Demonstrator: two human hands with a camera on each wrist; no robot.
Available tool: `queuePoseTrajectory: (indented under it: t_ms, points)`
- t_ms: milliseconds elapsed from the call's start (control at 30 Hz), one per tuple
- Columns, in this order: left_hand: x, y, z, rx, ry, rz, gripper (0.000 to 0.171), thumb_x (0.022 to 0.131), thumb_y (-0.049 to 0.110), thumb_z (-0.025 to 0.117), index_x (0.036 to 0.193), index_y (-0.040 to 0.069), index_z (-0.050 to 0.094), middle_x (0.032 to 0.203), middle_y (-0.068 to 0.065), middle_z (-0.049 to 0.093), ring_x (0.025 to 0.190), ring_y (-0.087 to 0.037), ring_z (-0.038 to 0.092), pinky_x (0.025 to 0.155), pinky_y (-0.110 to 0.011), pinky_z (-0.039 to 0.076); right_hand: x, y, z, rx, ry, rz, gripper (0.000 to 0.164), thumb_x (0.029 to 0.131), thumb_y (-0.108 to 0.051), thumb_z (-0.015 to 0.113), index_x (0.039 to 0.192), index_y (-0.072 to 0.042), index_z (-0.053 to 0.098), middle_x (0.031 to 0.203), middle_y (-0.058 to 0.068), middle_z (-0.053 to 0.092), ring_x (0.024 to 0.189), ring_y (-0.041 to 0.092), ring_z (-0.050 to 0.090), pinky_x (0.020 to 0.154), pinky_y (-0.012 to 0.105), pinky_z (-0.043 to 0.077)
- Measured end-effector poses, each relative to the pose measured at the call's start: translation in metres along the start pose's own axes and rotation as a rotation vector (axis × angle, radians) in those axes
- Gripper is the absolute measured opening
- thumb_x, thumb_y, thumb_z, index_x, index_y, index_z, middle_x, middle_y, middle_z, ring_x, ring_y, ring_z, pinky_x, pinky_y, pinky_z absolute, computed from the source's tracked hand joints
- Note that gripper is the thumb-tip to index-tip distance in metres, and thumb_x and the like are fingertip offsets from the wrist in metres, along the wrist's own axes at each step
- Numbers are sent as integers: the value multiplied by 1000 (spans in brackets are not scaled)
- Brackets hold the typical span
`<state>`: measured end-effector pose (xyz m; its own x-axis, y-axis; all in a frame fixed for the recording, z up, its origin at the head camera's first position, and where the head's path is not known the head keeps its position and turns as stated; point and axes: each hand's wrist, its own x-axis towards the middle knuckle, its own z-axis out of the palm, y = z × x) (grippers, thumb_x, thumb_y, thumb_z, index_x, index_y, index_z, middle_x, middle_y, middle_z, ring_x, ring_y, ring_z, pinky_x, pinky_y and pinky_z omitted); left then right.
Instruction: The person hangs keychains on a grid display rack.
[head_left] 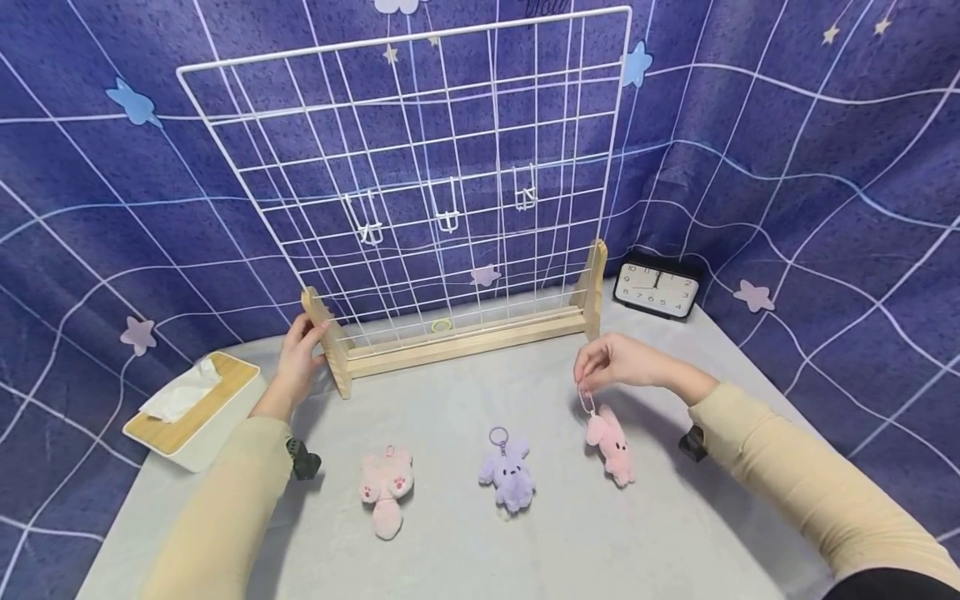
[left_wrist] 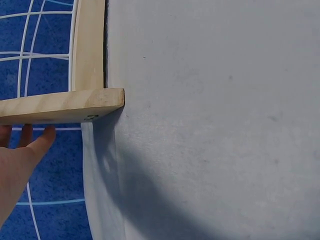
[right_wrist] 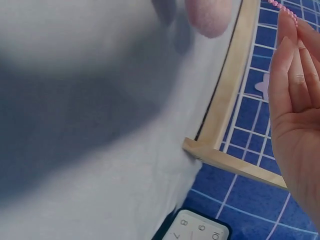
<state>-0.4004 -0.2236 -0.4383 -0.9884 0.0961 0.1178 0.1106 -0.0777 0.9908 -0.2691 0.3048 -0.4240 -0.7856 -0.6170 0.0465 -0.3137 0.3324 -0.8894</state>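
Observation:
My right hand (head_left: 611, 362) pinches the pink beaded loop (right_wrist: 284, 8) of a pink plush keychain (head_left: 611, 446), which dangles by that loop over the table. Only a blurred pink part of the plush (right_wrist: 210, 15) shows in the right wrist view. At the far left, my left hand (head_left: 296, 362) touches the left end of the wooden stand (head_left: 465, 343), its fingertips against the outer face of the end board (left_wrist: 60, 106). The stand carries a white wire grid (head_left: 420, 108). Three white hooks hang on it, among them a middle hook (head_left: 447, 221).
A purple plush keychain (head_left: 512, 479) and a pale pink plush keychain (head_left: 387, 492) lie on the grey-white table (head_left: 450, 558). A tissue box (head_left: 217, 412) stands at left, a black-framed clock (head_left: 656, 289) at right. Behind the grid hangs a blue patterned curtain (head_left: 750, 167).

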Motion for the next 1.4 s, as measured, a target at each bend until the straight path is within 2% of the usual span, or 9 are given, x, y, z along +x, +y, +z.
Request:
queuePoseTrajectory:
  t_ms: [133,300,367,500,700,833,1000,1200,1400]
  points:
    - [0,2,-1,-13,0,-16,34,109,16,47,143,19,47,139,-2,40,142,-28,29,117,-64,18,1,-6,-4,13,15,-33,9,88,7,73,96,6,69,89,17,75,81,23,74,78,38,61]
    - [-9,14,4,-5,-20,-25,39,109,16,47,147,10,41,141,-7,37,143,-31,26,117,-64,19,2,-18,-9,15,37,-7,10,89,7,73,98,8,68,91,20,74,81,20,73,78,38,61]
    - [-9,12,4,4,-17,1,40,108,20,51,146,11,45,139,-6,41,139,-29,32,114,-63,27,4,-24,-12,16,46,4,11,89,7,73,99,8,67,92,23,74,81,20,73,77,36,61]
    - [-2,-3,-4,17,-13,54,38,106,28,56,142,17,50,135,-2,45,136,-27,36,112,-65,28,9,-38,-20,-9,72,-7,9,90,6,73,98,8,68,90,22,73,80,21,73,75,35,61]
    - [-2,-3,-5,-7,-2,36,30,109,21,49,139,21,49,133,1,43,142,-32,28,115,-68,18,15,-49,-28,-31,102,-22,10,89,6,74,97,7,68,89,18,74,80,21,73,76,37,61]
    - [-1,-2,-4,-15,-2,34,28,110,22,46,137,25,49,135,1,42,145,-33,25,115,-68,20,18,-51,-31,-33,120,-27,11,88,7,75,97,8,68,89,21,74,78,20,73,72,33,61]
    - [1,-1,-1,-15,-2,21,32,110,25,46,142,21,46,147,-8,35,147,-33,23,116,-65,21,20,-57,-36,-42,147,-49,11,88,8,75,96,7,69,87,21,73,72,18,71,65,29,60]
    - [-2,-1,0,-16,-4,9,37,110,26,46,146,18,42,153,-14,29,147,-33,23,117,-64,20,26,-71,-41,-129,205,-70,10,87,5,77,94,3,71,87,14,75,80,16,73,73,27,59]
    - [-3,0,-2,-2,-8,26,41,110,28,46,149,16,40,156,-16,27,149,-36,21,117,-65,19,34,-88,-49,-117,250,-104,10,87,5,77,95,4,71,89,16,74,83,19,73,79,30,60]
